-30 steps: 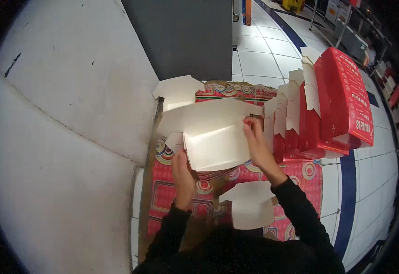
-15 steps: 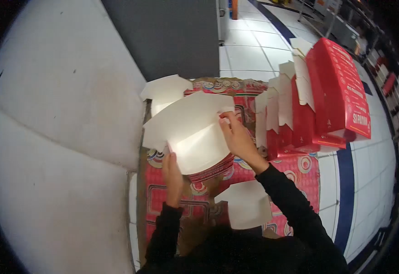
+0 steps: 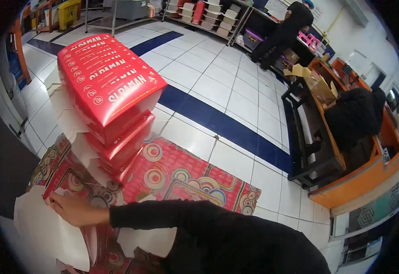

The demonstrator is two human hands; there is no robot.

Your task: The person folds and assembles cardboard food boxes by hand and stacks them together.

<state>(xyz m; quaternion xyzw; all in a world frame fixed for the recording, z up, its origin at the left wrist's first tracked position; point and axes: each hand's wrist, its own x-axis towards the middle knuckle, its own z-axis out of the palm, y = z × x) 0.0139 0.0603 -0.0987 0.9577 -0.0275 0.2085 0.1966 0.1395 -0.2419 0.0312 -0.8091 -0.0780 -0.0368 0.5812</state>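
My right hand [image 3: 74, 209] is closed on the upper edge of a food box [image 3: 49, 230], an unfolded-top carton with a white inside, at the lower left. A bit of red shows by the fingertips. My left hand is out of view. Close beyond my right hand rises a stack of red printed boxes [image 3: 117, 105], their white flaps turned to the left. Another white carton piece [image 3: 149, 239] lies below my right forearm, partly hidden by the black sleeve.
A patterned red mat [image 3: 185, 176] lies on white floor tiles with a blue stripe [image 3: 226, 125]. A person [image 3: 290, 32] stands at the back counter. Another person [image 3: 357, 116] in black is by a wooden bench [image 3: 322, 118]. Shelves [image 3: 208, 16] hold containers.
The view has swung to the right, bringing the room and people into sight. My left hand has left the picture, while my right hand keeps its grip on the box edge.
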